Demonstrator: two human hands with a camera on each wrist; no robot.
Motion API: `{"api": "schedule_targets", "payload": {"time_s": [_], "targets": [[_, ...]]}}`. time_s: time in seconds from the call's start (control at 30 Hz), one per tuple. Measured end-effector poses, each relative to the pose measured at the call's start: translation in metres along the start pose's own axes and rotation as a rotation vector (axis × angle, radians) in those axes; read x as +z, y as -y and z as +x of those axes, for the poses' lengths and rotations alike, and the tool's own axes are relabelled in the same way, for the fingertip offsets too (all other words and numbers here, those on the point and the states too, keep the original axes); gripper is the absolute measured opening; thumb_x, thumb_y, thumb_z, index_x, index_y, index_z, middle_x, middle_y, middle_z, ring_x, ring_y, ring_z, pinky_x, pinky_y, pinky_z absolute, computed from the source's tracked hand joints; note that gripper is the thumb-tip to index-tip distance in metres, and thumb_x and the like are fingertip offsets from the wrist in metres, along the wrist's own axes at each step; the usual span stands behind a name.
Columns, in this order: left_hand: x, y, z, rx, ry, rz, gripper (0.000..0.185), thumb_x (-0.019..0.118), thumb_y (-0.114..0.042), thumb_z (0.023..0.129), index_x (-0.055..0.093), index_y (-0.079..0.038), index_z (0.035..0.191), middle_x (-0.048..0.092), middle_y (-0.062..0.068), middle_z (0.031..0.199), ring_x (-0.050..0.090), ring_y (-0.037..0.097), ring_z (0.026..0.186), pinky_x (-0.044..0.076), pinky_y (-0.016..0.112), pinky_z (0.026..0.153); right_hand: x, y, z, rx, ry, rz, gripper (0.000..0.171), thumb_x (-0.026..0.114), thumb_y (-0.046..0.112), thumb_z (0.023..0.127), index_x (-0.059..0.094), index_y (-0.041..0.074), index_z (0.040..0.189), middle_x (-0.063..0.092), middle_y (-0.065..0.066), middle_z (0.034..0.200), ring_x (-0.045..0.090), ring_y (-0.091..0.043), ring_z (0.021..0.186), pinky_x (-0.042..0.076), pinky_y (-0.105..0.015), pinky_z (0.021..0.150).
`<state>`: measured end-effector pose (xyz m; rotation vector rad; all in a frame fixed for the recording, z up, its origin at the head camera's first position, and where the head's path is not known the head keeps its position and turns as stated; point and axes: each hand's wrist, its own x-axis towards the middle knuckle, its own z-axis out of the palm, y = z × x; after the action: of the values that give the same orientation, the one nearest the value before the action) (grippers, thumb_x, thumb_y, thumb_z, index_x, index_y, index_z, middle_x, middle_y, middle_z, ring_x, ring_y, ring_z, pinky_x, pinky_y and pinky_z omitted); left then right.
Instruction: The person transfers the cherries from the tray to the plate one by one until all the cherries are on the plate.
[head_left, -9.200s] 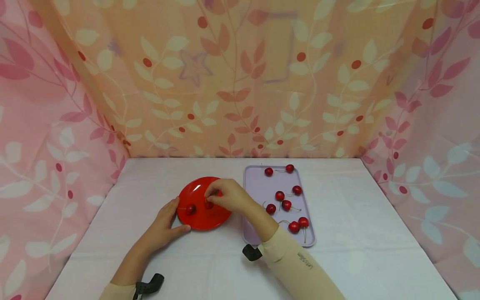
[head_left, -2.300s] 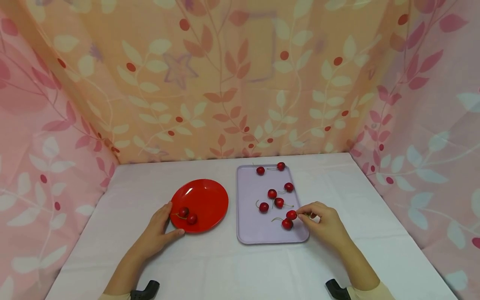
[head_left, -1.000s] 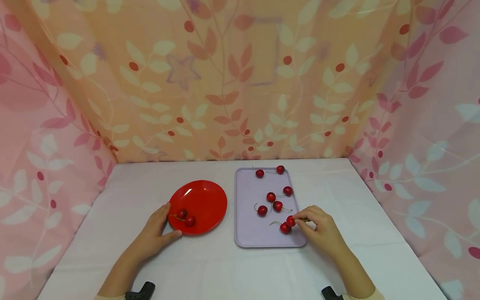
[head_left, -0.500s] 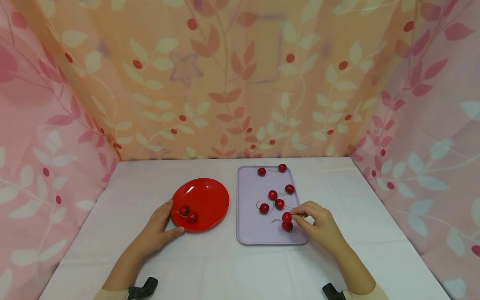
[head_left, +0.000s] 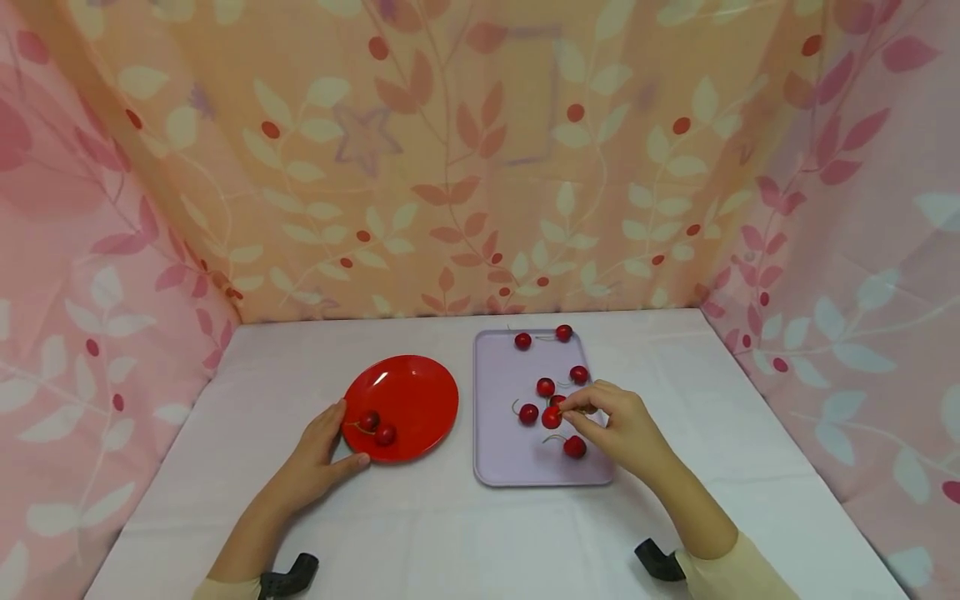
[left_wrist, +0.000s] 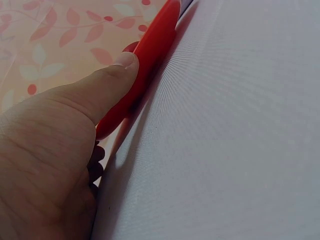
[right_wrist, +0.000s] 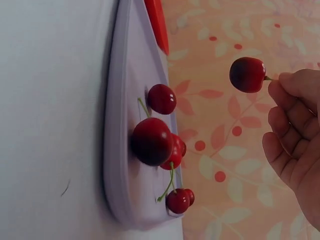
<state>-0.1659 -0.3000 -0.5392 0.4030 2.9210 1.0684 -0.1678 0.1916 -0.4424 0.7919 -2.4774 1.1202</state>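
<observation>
The right hand [head_left: 622, 427] pinches 1 cherry [head_left: 551, 417] by its stem [right_wrist: 268, 78] over the tray [head_left: 498, 458], round end pointing left toward the red plate [head_left: 420, 400], which holds 2 other cherries [head_left: 385, 434] and lies nearer the left hand [head_left: 311, 462], whose thumb and fingers spread loosely against its edge.

Red plate [head_left: 416, 392], lilac tray [head_left: 502, 460], deep-red cherries [head_left: 528, 414]
White-covered bench [head_left: 420, 533]; orange back cloth [head_left: 517, 204] patterned with cream and coral leaves; pink side cloths [head_left: 847, 275] with white and rose leaves.
</observation>
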Motion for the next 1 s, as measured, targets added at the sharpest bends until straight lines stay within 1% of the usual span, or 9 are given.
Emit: {"api": "schedule_targets", "payload": {"time_s": [0.1,0.23,0.27,0.37,0.47,0.53,0.63,0.77,1.0], "targets": [[0.000,0.000,0.002,0.002,0.003,-0.014,0.107,0.076,-0.054,0.087,0.019,-0.006,0.164,0.024,0.021,0.167,0.020,0.046,0.152,0.029,0.072,0.114,0.003,0.003,0.008,0.001,-0.008,0.016,0.026,0.084,0.004,0.083,0.077,0.025,0.098,0.070,0.017,0.093,0.061,-0.005,0.083,0.053,-0.022,0.069],[0.003,0.003,0.000,-0.016,0.004,-0.022,0.107,0.076,-0.055,0.087,0.019,-0.008,0.164,0.024,0.021,0.167,0.019,0.045,0.152,0.029,0.072,0.114,0.009,0.006,0.014,0.044,0.017,0.045,0.023,0.082,0.008,0.087,0.077,0.026,0.099,0.070,0.018,0.094,0.061,-0.007,0.084,0.057,-0.029,0.071],[0.003,0.004,-0.001,-0.020,0.004,-0.021,0.107,0.075,-0.055,0.087,0.019,-0.008,0.164,0.024,0.021,0.167,0.019,0.045,0.152,0.029,0.072,0.113,0.011,0.007,0.015,0.051,0.023,0.049,0.022,0.082,0.009,0.087,0.077,0.027,0.100,0.070,0.018,0.094,0.061,-0.006,0.083,0.057,-0.030,0.070],[0.003,0.003,-0.002,-0.031,0.007,-0.015,0.108,0.076,-0.056,0.086,0.018,-0.010,0.165,0.023,0.019,0.168,0.019,0.044,0.153,0.031,0.072,0.113,0.016,0.010,0.020,0.049,0.034,0.059,0.021,0.082,0.011,0.088,0.077,0.028,0.100,0.070,0.018,0.093,0.060,-0.006,0.082,0.054,-0.027,0.067],[0.001,0.002,-0.001,-0.030,0.009,-0.004,0.108,0.075,-0.056,0.087,0.017,-0.011,0.165,0.023,0.019,0.168,0.019,0.044,0.153,0.032,0.071,0.113,0.020,0.013,0.028,0.038,0.034,0.071,0.021,0.082,0.012,0.088,0.077,0.028,0.100,0.070,0.018,0.091,0.061,-0.005,0.081,0.053,-0.026,0.066],[-0.001,0.001,-0.001,-0.034,0.007,-0.007,0.108,0.076,-0.056,0.086,0.017,-0.011,0.165,0.023,0.018,0.168,0.019,0.044,0.153,0.032,0.071,0.113,0.022,0.016,0.034,0.041,0.046,0.086,0.019,0.081,0.013,0.089,0.077,0.029,0.100,0.070,0.018,0.092,0.061,-0.006,0.082,0.055,-0.027,0.070],[-0.002,0.000,-0.001,-0.046,0.012,-0.015,0.109,0.076,-0.056,0.086,0.017,-0.012,0.165,0.023,0.018,0.168,0.019,0.044,0.153,0.034,0.071,0.112,0.026,0.019,0.043,0.043,0.067,0.112,0.019,0.081,0.013,0.089,0.077,0.028,0.099,0.070,0.017,0.092,0.062,-0.006,0.081,0.056,-0.028,0.069],[-0.003,-0.001,-0.001,-0.058,0.014,-0.035,0.108,0.076,-0.057,0.085,0.018,-0.014,0.165,0.023,0.017,0.169,0.019,0.043,0.153,0.035,0.071,0.111,0.029,0.023,0.054,0.013,0.082,0.146,0.018,0.080,0.010,0.089,0.077,0.024,0.098,0.069,0.015,0.089,0.062,-0.008,0.080,0.057,-0.025,0.070],[-0.003,0.001,-0.002,-0.072,0.022,-0.048,0.108,0.076,-0.058,0.085,0.017,-0.016,0.166,0.022,0.014,0.169,0.018,0.041,0.154,0.033,0.070,0.113,0.038,0.029,0.073,-0.016,0.121,0.165,0.014,0.079,0.012,0.091,0.078,0.025,0.098,0.070,0.016,0.092,0.063,-0.006,0.086,0.057,-0.032,0.073]]}}
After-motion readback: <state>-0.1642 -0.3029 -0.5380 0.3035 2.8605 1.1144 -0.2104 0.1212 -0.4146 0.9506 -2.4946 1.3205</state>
